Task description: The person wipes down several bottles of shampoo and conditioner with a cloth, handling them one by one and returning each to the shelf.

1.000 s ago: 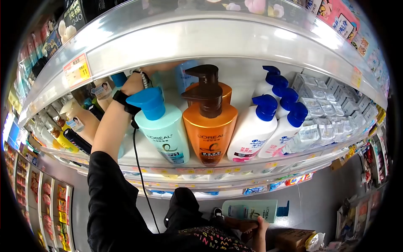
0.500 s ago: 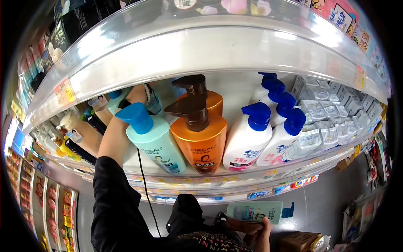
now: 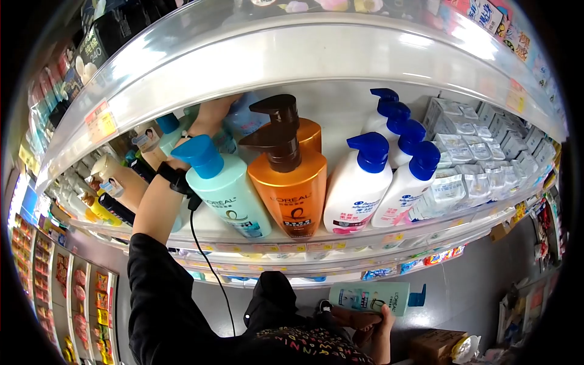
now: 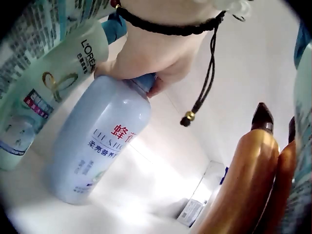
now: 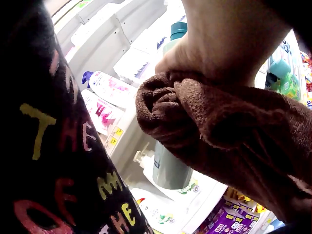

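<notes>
Deep in the shelf, my left hand (image 4: 151, 61) grips a light blue bottle (image 4: 102, 131) around its cap and neck. The bottle leans, its base close to the shelf floor. A pale green L'Oréal pump bottle (image 4: 53, 78) stands right beside it. In the head view the left hand (image 3: 216, 112) is partly hidden beneath the shelf above. Low in front of the body, my right hand (image 3: 383, 328) holds another pale green pump bottle (image 3: 368, 297) on its side, thumb over it. A brown cloth (image 5: 234, 117) is bunched in that same hand.
At the shelf's front stand a pale green pump bottle (image 3: 228, 194), an orange one (image 3: 292, 198) and several white bottles with blue pumps (image 3: 359, 188). Clear packs (image 3: 465, 146) fill the right. The upper shelf edge (image 3: 292, 58) overhangs the left arm. A carton (image 3: 435, 345) sits on the floor.
The head view dipped and came back, shifting the shelf within it. My left arm stays reached in among the bottles toward the blue one. The right hand keeps its pump bottle low.
</notes>
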`<state>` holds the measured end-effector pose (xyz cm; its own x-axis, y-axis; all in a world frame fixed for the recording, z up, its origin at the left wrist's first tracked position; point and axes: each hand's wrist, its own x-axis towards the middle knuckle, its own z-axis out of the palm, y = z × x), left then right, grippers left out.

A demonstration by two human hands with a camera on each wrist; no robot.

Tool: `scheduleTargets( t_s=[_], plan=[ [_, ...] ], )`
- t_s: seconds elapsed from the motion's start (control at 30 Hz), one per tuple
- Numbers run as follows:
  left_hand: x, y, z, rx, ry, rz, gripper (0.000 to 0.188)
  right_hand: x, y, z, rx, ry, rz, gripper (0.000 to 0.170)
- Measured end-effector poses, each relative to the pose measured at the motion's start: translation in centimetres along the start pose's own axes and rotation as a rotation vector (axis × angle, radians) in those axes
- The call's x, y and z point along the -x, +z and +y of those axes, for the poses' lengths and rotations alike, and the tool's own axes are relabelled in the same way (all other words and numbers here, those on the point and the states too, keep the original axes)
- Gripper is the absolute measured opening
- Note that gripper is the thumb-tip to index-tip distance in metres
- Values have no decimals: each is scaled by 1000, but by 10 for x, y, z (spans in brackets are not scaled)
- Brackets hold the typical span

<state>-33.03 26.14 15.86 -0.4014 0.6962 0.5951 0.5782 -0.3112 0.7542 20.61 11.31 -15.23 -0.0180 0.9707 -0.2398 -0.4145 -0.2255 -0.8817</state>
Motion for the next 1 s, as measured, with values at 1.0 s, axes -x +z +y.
scheduleTargets(
  t_s=[1.0],
  plan=[
    [232, -136, 201, -40, -110, 173, 16, 16, -16, 33, -120, 233, -207, 60]
  ],
)
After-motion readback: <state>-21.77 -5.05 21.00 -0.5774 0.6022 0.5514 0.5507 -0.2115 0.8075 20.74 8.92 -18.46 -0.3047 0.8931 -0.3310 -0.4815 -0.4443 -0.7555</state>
